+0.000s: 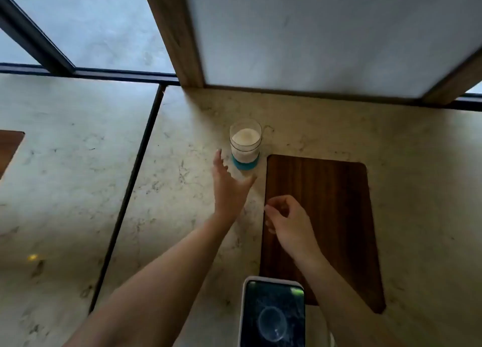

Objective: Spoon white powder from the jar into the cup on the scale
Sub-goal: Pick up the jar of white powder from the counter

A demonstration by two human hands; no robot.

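Observation:
An open glass jar [245,144] with a blue base stands on the marble counter, holding white powder. My left hand [229,187] is just in front of it and to its left, fingers spread, apart from the glass and holding nothing. Over the left edge of a wooden board, my right hand [287,221] has its fingers loosely curled, and I see nothing in it. At the bottom edge lies a dark-topped scale [257,294] with a clear plastic cup [272,324] on it. No spoon is in view.
The dark wooden board [333,203] is set flush in the counter to the right of the jar. A black seam [130,190] runs across the counter on the left. A wood-framed pale panel [313,33] rises behind the jar, with a window beside it.

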